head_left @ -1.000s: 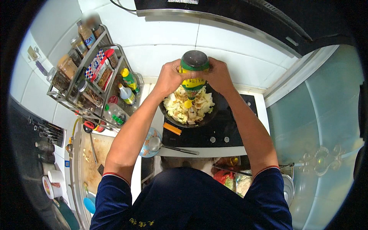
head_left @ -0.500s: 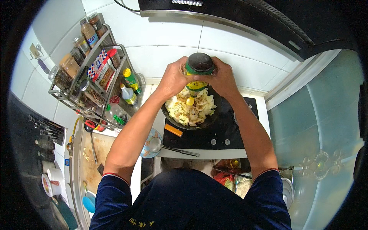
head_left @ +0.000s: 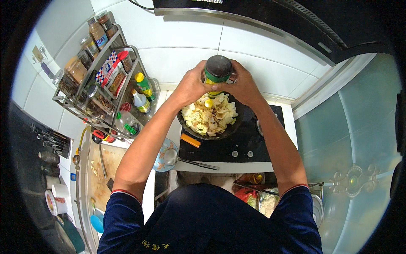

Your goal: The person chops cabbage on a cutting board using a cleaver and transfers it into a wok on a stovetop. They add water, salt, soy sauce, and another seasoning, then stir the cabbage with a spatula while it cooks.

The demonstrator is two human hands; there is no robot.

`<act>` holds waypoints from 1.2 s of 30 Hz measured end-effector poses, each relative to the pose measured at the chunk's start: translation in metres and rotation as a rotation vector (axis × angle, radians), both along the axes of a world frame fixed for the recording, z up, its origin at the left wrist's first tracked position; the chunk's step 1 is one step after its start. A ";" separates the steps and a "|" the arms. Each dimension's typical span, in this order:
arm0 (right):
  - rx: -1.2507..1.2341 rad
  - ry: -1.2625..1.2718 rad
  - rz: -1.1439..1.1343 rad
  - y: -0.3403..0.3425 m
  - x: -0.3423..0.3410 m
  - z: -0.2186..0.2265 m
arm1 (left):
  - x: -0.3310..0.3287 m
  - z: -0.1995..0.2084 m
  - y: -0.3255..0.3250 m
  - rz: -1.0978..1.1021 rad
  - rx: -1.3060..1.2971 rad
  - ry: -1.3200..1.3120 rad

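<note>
Change: upturned green squeeze bottle's (head_left: 217, 78) yellow nozzle (head_left: 208, 103) has shifted farther; apparently still aimed over chopped cabbage (head_left: 208, 120) in dark pan (head_left: 237, 126) | Grip: left hand (head_left: 192, 86) and right hand (head_left: 244, 86) clasping bottle together | Hidden: bottle's middle behind fingers, pan's far rim; any flow indiscernible

Bright light in the middle fades to black, fisheye-curved edges.

The bottle (head_left: 218, 75) is green and yellow, the cabbage (head_left: 210, 120) pale yellow, the pan (head_left: 236, 127) black, the plate (head_left: 160, 163) blue with orange patterning.
</note>
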State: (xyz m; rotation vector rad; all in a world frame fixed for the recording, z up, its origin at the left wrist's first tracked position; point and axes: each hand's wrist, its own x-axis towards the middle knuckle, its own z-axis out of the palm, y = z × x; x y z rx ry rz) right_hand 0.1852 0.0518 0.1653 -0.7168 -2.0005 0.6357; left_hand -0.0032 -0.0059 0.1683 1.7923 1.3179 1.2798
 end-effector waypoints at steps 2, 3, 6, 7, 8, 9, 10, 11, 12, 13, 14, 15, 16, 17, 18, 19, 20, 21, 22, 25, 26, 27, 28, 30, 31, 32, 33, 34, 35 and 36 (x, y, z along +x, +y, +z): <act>-0.110 0.021 0.045 -0.003 0.002 0.001 | 0.000 -0.002 0.001 0.017 -0.003 0.051; -0.164 0.032 0.064 -0.005 0.003 0.003 | 0.000 -0.002 0.002 0.034 -0.007 0.069; -0.155 -0.014 0.032 0.000 0.000 -0.004 | 0.000 -0.004 0.003 0.080 -0.026 0.095; -0.157 -0.083 0.002 0.001 -0.001 -0.004 | -0.001 -0.007 0.004 0.094 -0.038 0.085; -0.160 -0.152 -0.029 0.002 -0.002 -0.004 | -0.001 -0.010 0.004 0.108 -0.049 0.075; -0.163 -0.222 -0.055 0.002 -0.004 -0.005 | -0.002 -0.015 0.005 0.111 -0.058 0.072; -0.183 -0.236 -0.073 0.001 -0.005 -0.006 | -0.004 -0.019 0.004 0.114 -0.067 0.069; -0.204 -0.250 -0.090 -0.003 -0.006 -0.006 | -0.005 -0.023 0.004 0.118 -0.076 0.066; -0.225 -0.264 -0.110 -0.005 -0.006 -0.006 | -0.004 -0.023 0.003 0.101 -0.051 0.044; -0.187 -0.216 -0.083 -0.003 -0.005 -0.009 | -0.004 -0.023 0.003 0.086 -0.026 0.022; -0.149 -0.168 -0.056 -0.001 -0.004 -0.014 | -0.003 -0.023 0.002 0.071 -0.001 -0.001; -0.110 -0.119 -0.026 0.000 -0.005 -0.014 | -0.004 -0.024 0.002 0.089 0.034 0.028; -0.087 -0.073 -0.004 -0.001 -0.007 -0.014 | -0.004 -0.024 0.002 0.108 0.069 0.058; -0.063 -0.027 0.018 -0.002 -0.008 -0.012 | -0.005 -0.024 0.003 0.126 0.105 0.087; -0.039 0.019 0.037 -0.003 -0.009 -0.010 | -0.004 -0.021 0.002 0.129 0.094 0.110; -0.060 0.004 0.032 0.000 -0.008 -0.013 | -0.004 -0.015 0.000 0.131 0.083 0.133; -0.081 -0.012 0.027 0.005 -0.007 -0.017 | -0.004 -0.012 0.000 0.133 0.072 0.155; -0.102 -0.027 0.026 0.006 -0.008 -0.017 | -0.005 -0.013 0.000 0.140 0.047 0.142; -0.123 -0.071 0.012 0.006 -0.008 -0.017 | -0.006 -0.016 0.002 0.146 0.021 0.129; -0.174 -0.191 -0.038 0.002 -0.011 -0.014 | -0.010 -0.025 0.004 0.168 -0.031 0.126; -0.184 -0.223 -0.061 0.000 -0.013 -0.012 | -0.011 -0.028 0.004 0.176 -0.044 0.131; -0.194 -0.255 -0.086 -0.002 -0.013 -0.012 | -0.011 -0.029 0.004 0.164 -0.037 0.116; -0.151 -0.228 -0.064 -0.001 -0.013 -0.014 | -0.012 -0.029 0.004 0.153 -0.030 0.102; -0.064 -0.172 -0.021 0.001 -0.012 -0.019 | -0.011 -0.031 0.004 0.149 0.030 0.105; -0.047 -0.155 -0.028 0.003 -0.013 -0.024 | -0.010 -0.032 0.003 0.156 0.084 0.122; -0.029 -0.138 -0.036 0.005 -0.013 -0.030 | -0.009 -0.032 0.003 0.162 0.139 0.139; -0.012 -0.120 -0.041 0.004 -0.016 -0.031 | -0.009 -0.033 0.003 0.183 0.179 0.155; -0.098 -0.019 0.007 0.002 -0.018 -0.032 | -0.008 -0.033 0.003 0.204 0.220 0.171; -0.185 0.082 0.055 -0.002 -0.021 -0.034 | -0.006 -0.033 0.003 0.224 0.261 0.187; -0.266 0.182 0.105 -0.006 -0.025 -0.033 | -0.003 -0.031 0.002 0.250 0.210 0.176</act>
